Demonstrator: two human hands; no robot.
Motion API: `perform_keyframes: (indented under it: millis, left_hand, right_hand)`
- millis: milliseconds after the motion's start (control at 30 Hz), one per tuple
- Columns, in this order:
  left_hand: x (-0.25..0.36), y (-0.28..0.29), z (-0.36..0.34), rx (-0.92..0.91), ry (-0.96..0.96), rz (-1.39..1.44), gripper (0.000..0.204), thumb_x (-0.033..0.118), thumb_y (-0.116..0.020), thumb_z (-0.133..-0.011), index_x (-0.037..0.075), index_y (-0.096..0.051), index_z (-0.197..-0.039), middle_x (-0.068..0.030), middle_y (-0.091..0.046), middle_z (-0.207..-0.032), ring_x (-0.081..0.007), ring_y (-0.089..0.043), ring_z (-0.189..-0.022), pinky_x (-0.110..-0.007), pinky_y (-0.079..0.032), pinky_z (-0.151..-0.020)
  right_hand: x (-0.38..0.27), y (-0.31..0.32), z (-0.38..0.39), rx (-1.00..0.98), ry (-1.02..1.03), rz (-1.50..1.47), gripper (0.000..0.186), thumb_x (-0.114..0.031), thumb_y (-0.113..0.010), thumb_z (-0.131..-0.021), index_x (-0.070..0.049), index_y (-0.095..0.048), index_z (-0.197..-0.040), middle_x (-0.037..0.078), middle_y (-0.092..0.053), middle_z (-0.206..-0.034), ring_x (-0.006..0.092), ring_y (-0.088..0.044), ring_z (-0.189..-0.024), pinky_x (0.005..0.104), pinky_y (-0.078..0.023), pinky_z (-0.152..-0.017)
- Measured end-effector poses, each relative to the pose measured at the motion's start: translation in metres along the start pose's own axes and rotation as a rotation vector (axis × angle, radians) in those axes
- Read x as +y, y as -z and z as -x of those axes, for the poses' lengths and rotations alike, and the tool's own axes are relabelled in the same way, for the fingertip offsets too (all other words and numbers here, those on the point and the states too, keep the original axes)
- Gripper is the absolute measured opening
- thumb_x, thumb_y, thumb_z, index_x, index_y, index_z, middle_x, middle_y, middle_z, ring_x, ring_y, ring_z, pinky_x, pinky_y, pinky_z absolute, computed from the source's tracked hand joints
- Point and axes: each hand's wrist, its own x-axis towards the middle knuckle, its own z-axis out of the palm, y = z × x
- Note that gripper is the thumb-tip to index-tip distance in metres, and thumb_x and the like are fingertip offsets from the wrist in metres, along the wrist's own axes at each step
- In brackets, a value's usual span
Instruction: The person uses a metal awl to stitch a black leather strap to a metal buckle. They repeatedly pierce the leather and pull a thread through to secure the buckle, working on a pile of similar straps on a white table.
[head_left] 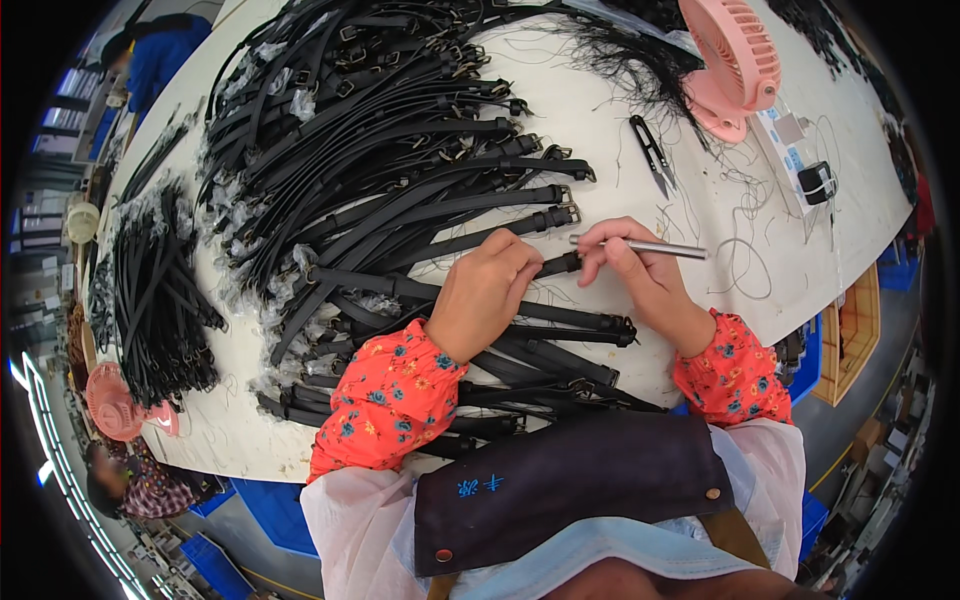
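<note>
My left hand [487, 292] is closed, its thumb and fingers pinching a narrow black buckle strap [562, 265] near one end. In my right hand [645, 278] a slim silver metal rod [668, 248], shaped like a pen, lies across the fingers and points to the right. The right fingertips are close beside the strap's end; whether they touch it I cannot tell. Beneath and beyond my left hand spreads a big heap of black straps [400, 135] with metal buckles, some with clear plastic wrap. Part of the held strap is hidden under my left hand.
On the white table [720, 185], black thread snips [652, 155] lie beyond my right hand, near a pink fan [735, 60] and a power strip [785, 165]. Another strap pile [165, 300] is at left. A wooden crate [850, 345] stands at right; two people are at the left edge.
</note>
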Motion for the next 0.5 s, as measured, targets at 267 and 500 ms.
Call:
perform_keyframes:
  millis: [267,500]
  left_hand:
    - [0.0053,0.0020,-0.0021,0.032,0.021,0.026,0.006,-0.001,-0.068,-0.090,0.001,-0.067,-0.095,-0.0113,-0.063,-0.087,-0.0246,-0.062,-0.066,-0.033,-0.048,-0.060]
    - [0.0034,0.0020,-0.0018,0.021,0.027,0.042,0.005,-0.001,-0.068,-0.090,0.001,-0.066,-0.095,-0.0099,-0.063,-0.086,-0.0217,-0.061,-0.064,-0.031,-0.047,-0.059]
  right_hand:
    - [-0.0072,-0.0027,0.0009,-0.120,-0.196,-0.043,0.030,-0.028,-0.049,-0.110,-0.001,-0.064,-0.113,0.002,-0.063,-0.075,0.0094,-0.061,-0.068,0.0245,-0.049,-0.063]
    - [-0.0077,-0.0034,-0.0004,-0.125,-0.231,-0.016,0.030,-0.027,-0.050,-0.110,-0.001,-0.065,-0.112,0.002,-0.063,-0.073,0.0092,-0.061,-0.067,0.0245,-0.050,-0.062]
